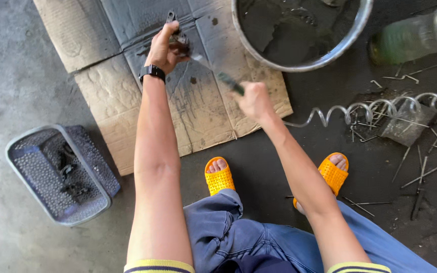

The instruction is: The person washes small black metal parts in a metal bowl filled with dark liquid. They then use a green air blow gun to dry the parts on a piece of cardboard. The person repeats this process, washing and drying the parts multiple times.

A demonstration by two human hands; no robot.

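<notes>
Cardboard sheet (178, 65) flat on floor ahead of feet, round metal basin (299, 63) overlapping its far right corner. Mesh basket (56, 174) left of knees. Coiled wire (380, 108) and scattered rods (410, 177) right, bottle (410, 38) beyond.

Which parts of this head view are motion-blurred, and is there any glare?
Head view: the right hand and the brush it holds are smeared by motion; the left hand, gripping a dark metal part, is sharper. The green bottle looks soft. Daylight is even, with mild glare on the basin rim.
</notes>
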